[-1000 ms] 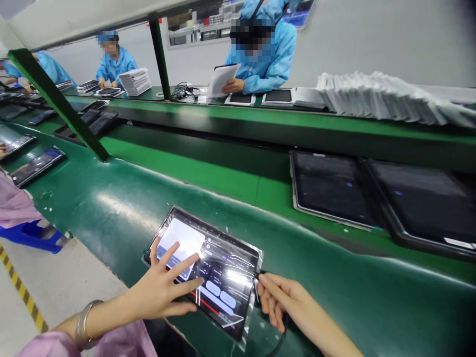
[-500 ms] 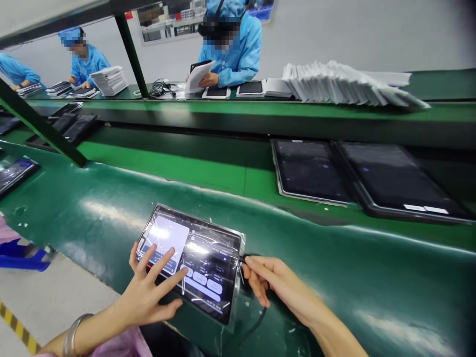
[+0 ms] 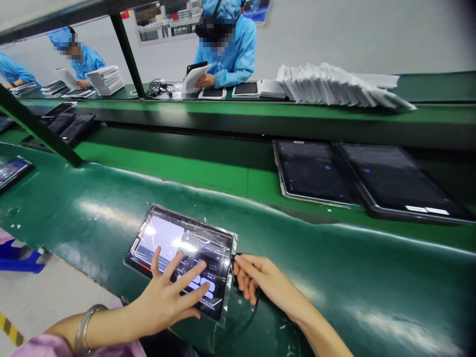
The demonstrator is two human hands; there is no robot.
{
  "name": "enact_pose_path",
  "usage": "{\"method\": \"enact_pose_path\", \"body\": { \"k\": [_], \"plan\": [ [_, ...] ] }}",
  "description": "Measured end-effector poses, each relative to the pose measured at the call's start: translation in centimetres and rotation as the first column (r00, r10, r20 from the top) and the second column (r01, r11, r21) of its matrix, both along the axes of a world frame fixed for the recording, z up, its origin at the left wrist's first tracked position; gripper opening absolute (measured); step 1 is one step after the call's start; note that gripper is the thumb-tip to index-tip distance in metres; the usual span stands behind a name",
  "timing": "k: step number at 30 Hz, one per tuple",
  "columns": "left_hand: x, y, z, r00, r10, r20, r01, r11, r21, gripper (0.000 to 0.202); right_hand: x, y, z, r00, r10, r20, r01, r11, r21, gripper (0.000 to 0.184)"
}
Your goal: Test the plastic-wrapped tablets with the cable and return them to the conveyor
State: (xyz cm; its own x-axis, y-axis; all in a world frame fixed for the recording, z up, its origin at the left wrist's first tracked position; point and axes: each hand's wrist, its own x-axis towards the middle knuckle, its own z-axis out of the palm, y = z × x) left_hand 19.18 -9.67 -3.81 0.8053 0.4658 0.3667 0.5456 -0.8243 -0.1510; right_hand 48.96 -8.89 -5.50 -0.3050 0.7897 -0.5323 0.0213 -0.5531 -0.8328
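A lit tablet (image 3: 174,238) wrapped in clear plastic film lies on the green bench in front of me. My left hand (image 3: 169,295) rests on its screen with fingers spread, fingertips touching the lower right part of the display. My right hand (image 3: 256,280) sits at the tablet's right edge, fingers pinched on a black cable (image 3: 245,320) plugged into that side. The cable loops down toward the bench's near edge.
Two dark tablets (image 3: 316,171) (image 3: 394,181) lie on the green conveyor belt (image 3: 186,171) beyond. A stack of white sleeves (image 3: 334,84) sits on the far shelf. People in blue coats (image 3: 230,49) work opposite. More tablets (image 3: 13,168) lie at left.
My left hand has slid right across the screen. The tablet and my right hand have drifted slightly left and down in view as my head turned; the screen's display has changed.
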Motion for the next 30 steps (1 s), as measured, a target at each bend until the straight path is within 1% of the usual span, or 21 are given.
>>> {"method": "enact_pose_path", "body": {
  "k": [2,5,8,11,16,20,22,23,26,27,28,30],
  "plan": [
    [0.3,0.1,0.1,1.0,-0.014,-0.013,0.015,0.999,0.033,0.042,0.0,0.0,0.3,1.0,0.001,0.005,-0.001,1.0,-0.006,0.066],
    [0.6,0.4,0.3,0.996,-0.087,-0.02,0.089,0.991,0.103,0.032,0.1,0.3,0.8,0.999,0.002,0.041,-0.002,1.0,0.004,0.068],
    [0.8,0.8,0.2,0.988,-0.151,0.018,0.147,0.978,0.148,0.025,0.3,0.7,1.1,0.997,0.028,0.075,-0.031,0.999,0.03,0.069],
    [0.8,1.0,-0.1,0.987,-0.152,0.044,0.144,0.979,0.147,0.026,0.5,1.0,0.9,0.995,0.053,0.079,-0.056,0.998,0.033,0.068],
    [0.8,0.9,-0.5,0.99,-0.128,0.059,0.119,0.983,0.137,0.027,0.4,0.9,0.6,0.995,0.035,0.095,-0.039,0.999,0.038,0.067],
    [0.9,0.5,-0.1,0.993,-0.11,0.036,0.105,0.986,0.132,0.028,0.1,0.7,0.7,0.993,0.023,0.114,-0.029,0.998,0.051,0.067],
    [0.8,0.3,0.5,0.996,-0.082,-0.021,0.084,0.991,0.102,0.033,0.1,0.7,0.7,0.994,0.015,0.112,-0.022,0.998,0.057,0.068],
    [0.6,0.3,1.0,0.996,-0.071,-0.054,0.074,0.995,0.067,0.04,0.1,0.6,0.7,0.994,0.013,0.109,-0.019,0.998,0.061,0.067],
    [0.1,1.3,2.7,0.995,-0.045,-0.084,0.038,0.995,-0.09,0.072,0.4,0.6,0.4,0.995,0.024,0.102,-0.031,0.997,0.069,0.065],
    [-0.1,2.1,3.2,0.997,-0.015,-0.077,0.005,0.99,-0.14,0.076,0.5,0.6,0.3,0.994,0.032,0.101,-0.039,0.997,0.071,0.065],
    [-0.3,3.0,3.6,0.998,0.024,-0.063,-0.035,0.984,-0.177,0.075,0.6,0.6,0.2,0.994,0.04,0.1,-0.047,0.996,0.074,0.065],
    [-0.7,5.4,4.0,0.991,0.126,-0.036,-0.131,0.966,-0.225,0.062,0.9,0.7,0.0,0.994,0.049,0.094,-0.057,0.995,0.082,0.065]
  ]
}}
